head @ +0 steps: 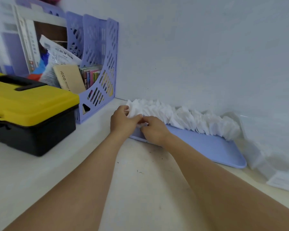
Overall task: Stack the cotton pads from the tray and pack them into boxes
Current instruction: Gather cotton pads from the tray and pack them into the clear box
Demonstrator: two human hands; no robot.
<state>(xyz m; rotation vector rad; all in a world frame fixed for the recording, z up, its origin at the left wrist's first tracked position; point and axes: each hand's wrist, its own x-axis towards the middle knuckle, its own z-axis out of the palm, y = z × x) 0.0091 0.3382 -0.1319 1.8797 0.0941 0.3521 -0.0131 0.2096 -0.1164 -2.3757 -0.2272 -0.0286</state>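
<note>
You are gathering pads at the left end of the tray.
Your left hand [122, 120] and right hand [153, 129] both pinch white square cotton pads [182, 118] ruffled along the lilac plastic tray [207, 145]; next, probably square a handful into a stack.

Two bare forearms, no sleeves, run up to the left hand [122, 121] and the right hand [154, 130]. Neither wrist carries a watch, band or bracelet, and neither hand wears a glove. No ring shows on the visible fingers [139, 117]. The nails are too blurred to tell. Upper arms lie outside the frame.
</note>
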